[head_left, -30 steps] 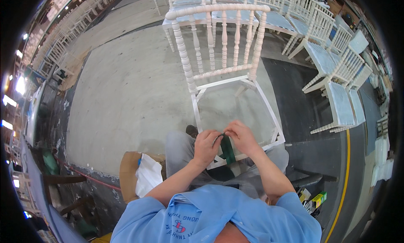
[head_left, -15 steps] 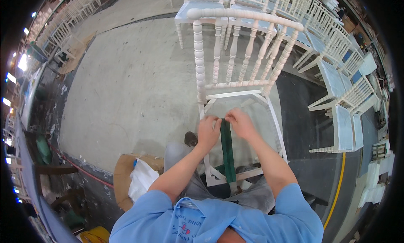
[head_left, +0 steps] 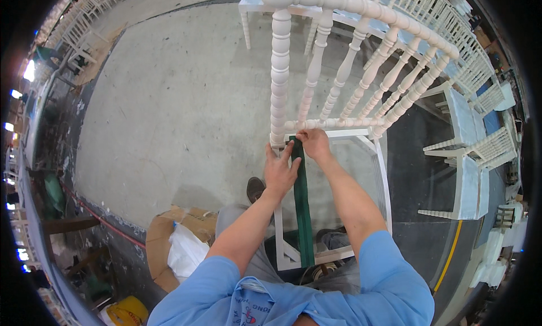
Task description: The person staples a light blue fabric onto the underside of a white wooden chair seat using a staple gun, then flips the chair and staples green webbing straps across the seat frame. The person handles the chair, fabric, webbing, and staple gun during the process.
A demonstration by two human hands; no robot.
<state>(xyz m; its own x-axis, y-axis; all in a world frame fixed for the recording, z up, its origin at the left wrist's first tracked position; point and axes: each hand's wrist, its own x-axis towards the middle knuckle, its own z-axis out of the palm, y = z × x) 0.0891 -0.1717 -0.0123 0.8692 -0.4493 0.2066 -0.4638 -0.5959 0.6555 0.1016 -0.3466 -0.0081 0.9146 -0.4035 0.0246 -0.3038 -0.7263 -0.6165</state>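
Note:
A white chair frame (head_left: 388, 193) with turned spindles and an open seat stands in front of me. A long green webbing strap (head_left: 303, 207) runs from its front rail to its back seat rail, near the left side. My right hand (head_left: 315, 145) pinches the strap's far end at the back rail. My left hand (head_left: 280, 171) is beside that end, fingers apart, its fingertips against the strap's left edge and near the back left post. What lies under the right fingertips is hidden.
Several white chairs with pale blue seat covers (head_left: 467, 179) stand in rows at the right and back. A cardboard box (head_left: 161, 244) holding a white bag (head_left: 186, 248) sits by my left leg. A yellow bucket (head_left: 125, 312) is at the lower left.
Both hands have moved forward with the strap's far end, from above the open seat to the back rail. The left hand's fingers have spread. The chair appears nearer.

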